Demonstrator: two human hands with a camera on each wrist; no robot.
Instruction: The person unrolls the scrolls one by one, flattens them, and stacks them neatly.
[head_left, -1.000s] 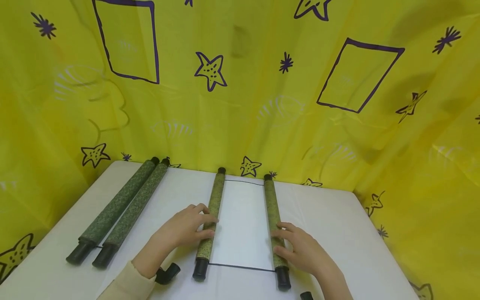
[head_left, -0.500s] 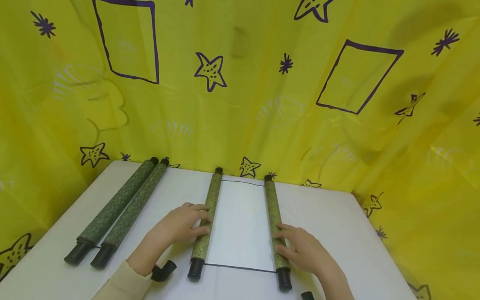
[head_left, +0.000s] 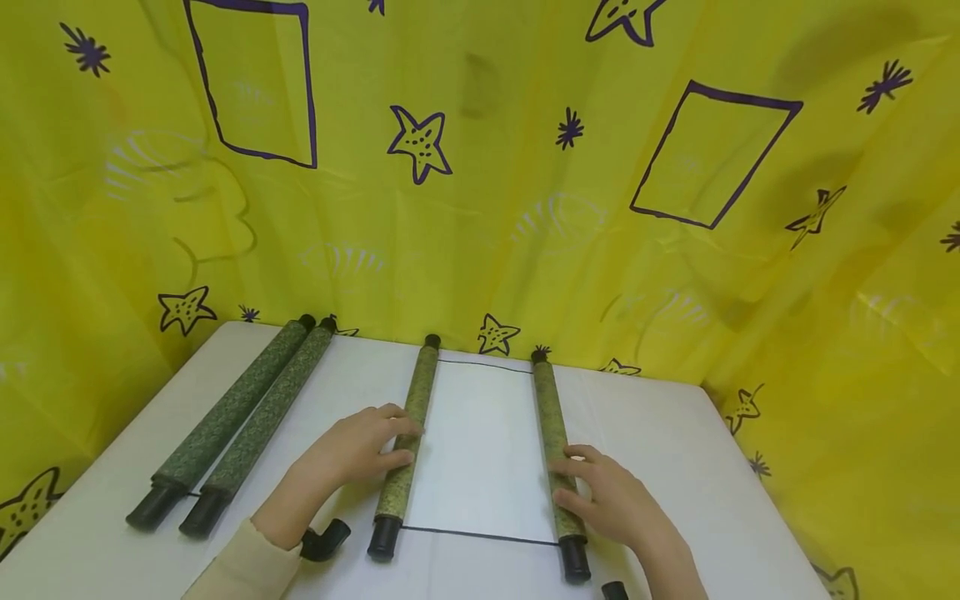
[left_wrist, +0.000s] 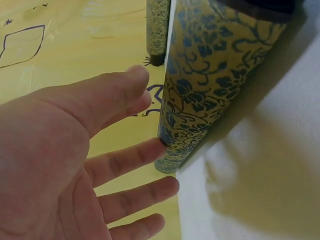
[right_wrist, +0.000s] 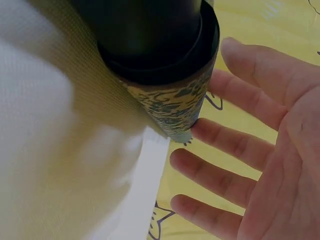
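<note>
On the white flat table (head_left: 660,450), a white smooth sheet (head_left: 483,450) lies between two yellow-green patterned cylindrical rolls, the left roll (head_left: 422,383) and the right roll (head_left: 551,408). Well left of these, two dark green patterned cylindrical rolls (head_left: 231,412) lie side by side. The bare left hand (head_left: 371,442) is at the left roll, the bare right hand (head_left: 607,492) at the right roll. Behind the table's far edge hangs a yellow printed curtain (head_left: 480,192).

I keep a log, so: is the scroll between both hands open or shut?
Open, at least partly: the scroll shows a white sheet between its two rolls.
</note>
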